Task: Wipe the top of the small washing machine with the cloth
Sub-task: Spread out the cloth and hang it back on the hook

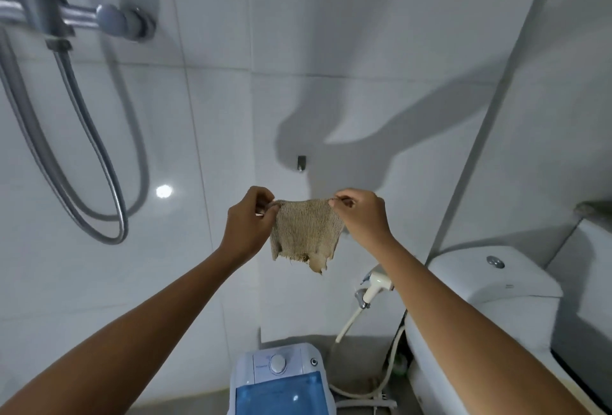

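A frayed beige cloth hangs spread out in front of the tiled wall. My left hand pinches its upper left corner and my right hand pinches its upper right corner. Both hands are raised well above the small washing machine, which stands low at the bottom centre. The machine is white with a round dial on its panel and a blue see-through lid. Its lower part is cut off by the frame edge.
A white toilet with its cistern stands at the right. A bidet sprayer with a hose hangs between the toilet and the machine. A shower hose and rail hang at the left. A small wall hook sits above the cloth.
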